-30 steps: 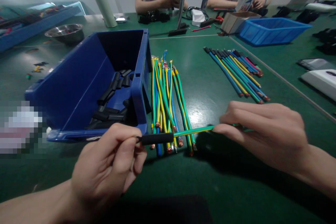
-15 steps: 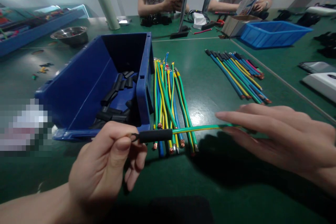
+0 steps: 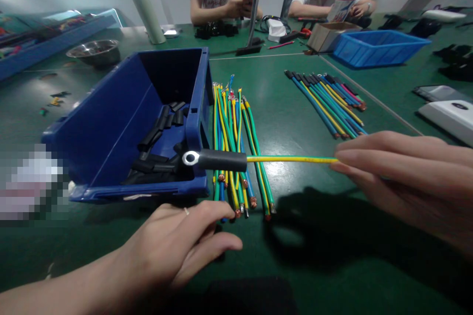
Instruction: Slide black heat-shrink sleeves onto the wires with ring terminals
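Between the fingertips of my right hand point(image 3: 399, 172) is the far end of a yellow-green wire point(image 3: 291, 159), held level above the table. A black sleeve point(image 3: 222, 160) sits on its left part, and a ring terminal point(image 3: 191, 158) sticks out beyond it. My left hand point(image 3: 185, 241) is below the wire with thumb and index finger apart, holding nothing. Just past its fingertips lies a pile of yellow-green and blue wires point(image 3: 231, 142) with bare copper ends towards me. Left of the pile stands a dark blue bin point(image 3: 92, 118) with loose black sleeves point(image 3: 151, 133) inside.
Further right lies a row of sleeved wires point(image 3: 325, 103). A light blue tray point(image 3: 380, 49) and a cardboard box point(image 3: 328, 37) stand behind it. A metal bowl point(image 3: 94, 53) and a pale bottle point(image 3: 146, 10) are back left. Two people sit across the table.
My left hand has let go of the ring terminal and dropped lower, its fingers opening. My right hand has closed on the wire and moved it slightly up.
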`<action>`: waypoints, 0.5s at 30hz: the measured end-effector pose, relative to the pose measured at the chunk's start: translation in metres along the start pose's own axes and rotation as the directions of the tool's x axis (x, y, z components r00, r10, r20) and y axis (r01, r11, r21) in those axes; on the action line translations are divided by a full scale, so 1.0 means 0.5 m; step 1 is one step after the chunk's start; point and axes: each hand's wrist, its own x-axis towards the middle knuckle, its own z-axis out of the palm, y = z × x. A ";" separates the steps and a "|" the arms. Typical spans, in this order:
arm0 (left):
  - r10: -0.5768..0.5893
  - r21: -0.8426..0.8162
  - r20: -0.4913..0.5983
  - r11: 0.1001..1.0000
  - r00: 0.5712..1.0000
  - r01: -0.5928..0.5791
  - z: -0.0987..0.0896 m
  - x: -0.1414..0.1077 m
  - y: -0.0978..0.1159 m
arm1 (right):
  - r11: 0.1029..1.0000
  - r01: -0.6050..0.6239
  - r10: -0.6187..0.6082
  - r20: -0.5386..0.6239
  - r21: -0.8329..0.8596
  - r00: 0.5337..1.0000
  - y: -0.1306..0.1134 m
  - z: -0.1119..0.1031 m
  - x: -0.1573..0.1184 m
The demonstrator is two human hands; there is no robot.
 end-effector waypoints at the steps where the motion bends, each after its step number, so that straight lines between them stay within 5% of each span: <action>1: 0.016 0.027 -0.004 1.000 1.000 -0.016 0.004 0.000 -0.002 | 1.000 0.011 -0.011 -0.008 -0.006 1.000 0.003 0.001 0.001; 8: 0.114 0.097 -0.052 0.989 0.992 -0.109 0.009 0.010 -0.003 | 0.990 -0.137 0.139 -0.188 0.020 0.972 -0.009 0.023 0.034; 15: 0.152 0.041 -0.008 0.988 0.988 -0.152 0.007 0.005 -0.012 | 0.951 -0.269 0.277 -0.034 0.152 0.960 0.014 0.050 0.051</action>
